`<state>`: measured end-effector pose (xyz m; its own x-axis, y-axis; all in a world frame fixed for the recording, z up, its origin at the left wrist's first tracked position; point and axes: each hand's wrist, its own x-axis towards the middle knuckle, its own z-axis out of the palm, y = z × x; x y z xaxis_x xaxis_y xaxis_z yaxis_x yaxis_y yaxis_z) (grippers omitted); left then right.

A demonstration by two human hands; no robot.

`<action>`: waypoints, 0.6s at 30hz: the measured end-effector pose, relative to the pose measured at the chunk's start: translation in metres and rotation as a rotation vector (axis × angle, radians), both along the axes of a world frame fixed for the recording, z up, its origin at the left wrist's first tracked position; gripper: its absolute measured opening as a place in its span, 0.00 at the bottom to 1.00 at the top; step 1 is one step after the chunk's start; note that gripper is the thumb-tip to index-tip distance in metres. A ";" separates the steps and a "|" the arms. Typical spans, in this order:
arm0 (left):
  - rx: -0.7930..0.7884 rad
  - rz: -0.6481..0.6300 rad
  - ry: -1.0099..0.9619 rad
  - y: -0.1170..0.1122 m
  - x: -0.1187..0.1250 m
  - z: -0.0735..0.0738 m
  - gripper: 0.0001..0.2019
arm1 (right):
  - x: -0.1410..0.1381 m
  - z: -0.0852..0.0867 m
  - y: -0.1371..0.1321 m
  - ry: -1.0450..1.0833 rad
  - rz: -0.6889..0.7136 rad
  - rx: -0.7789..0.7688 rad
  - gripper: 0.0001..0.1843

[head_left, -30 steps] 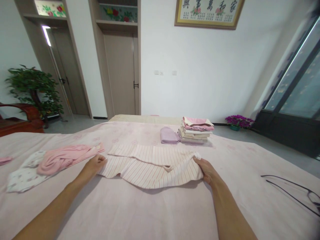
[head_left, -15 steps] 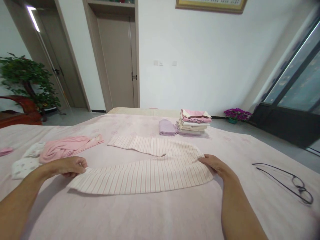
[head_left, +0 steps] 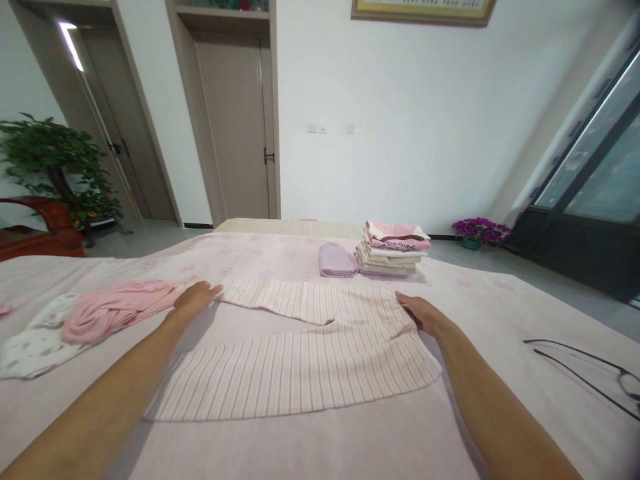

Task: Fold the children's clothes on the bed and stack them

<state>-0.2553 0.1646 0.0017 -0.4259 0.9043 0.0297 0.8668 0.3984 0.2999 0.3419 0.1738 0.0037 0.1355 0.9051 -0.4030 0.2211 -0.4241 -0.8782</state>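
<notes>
Striped pants in cream and pink lie spread on the pink bedsheet, legs pointing left and waistband at the right. At the far leg's cuff, my left hand has its fingers closed on the edge of the fabric. My right hand pinches the far corner of the waistband. Left of the pants lies a crumpled pink garment, partly on top of a white patterned one. My left forearm covers part of the near leg's cuff.
Beyond the pants stand a stack of folded clothes and a folded lilac cloth. Black-framed glasses lie at the right, cut off by the picture's edge. A small pink item is at the far left.
My left hand has moved from the near leg's cuff, away from me and right, to the far leg's cuff. My right hand has shifted slightly farther along the waistband.
</notes>
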 end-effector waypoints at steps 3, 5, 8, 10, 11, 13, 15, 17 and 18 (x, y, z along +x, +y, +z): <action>-0.033 0.047 -0.022 0.017 0.010 -0.010 0.20 | 0.002 -0.013 0.008 0.009 0.023 0.133 0.16; -0.035 0.048 -0.044 0.024 0.011 -0.014 0.17 | 0.005 -0.021 0.012 0.014 0.027 0.202 0.14; 0.028 0.061 -0.065 0.034 0.009 -0.015 0.15 | 0.012 -0.031 0.016 -0.041 -0.071 0.296 0.18; 0.098 0.093 -0.062 0.043 0.007 -0.013 0.18 | 0.016 -0.035 0.019 -0.122 -0.143 0.385 0.22; 0.131 0.109 -0.058 0.049 0.006 -0.011 0.19 | 0.017 -0.038 0.022 -0.169 -0.165 0.432 0.24; 0.184 0.133 -0.049 0.062 0.007 -0.007 0.21 | 0.019 -0.041 0.026 -0.280 -0.184 0.505 0.25; 0.232 0.162 -0.046 0.078 0.011 -0.003 0.21 | 0.018 -0.043 0.031 -0.426 -0.194 0.546 0.26; 0.262 0.189 -0.051 0.092 0.017 -0.002 0.20 | 0.016 -0.043 0.033 -0.576 -0.196 0.553 0.27; 0.261 0.193 -0.054 0.098 0.020 -0.004 0.20 | 0.015 -0.042 0.033 -0.636 -0.190 0.548 0.27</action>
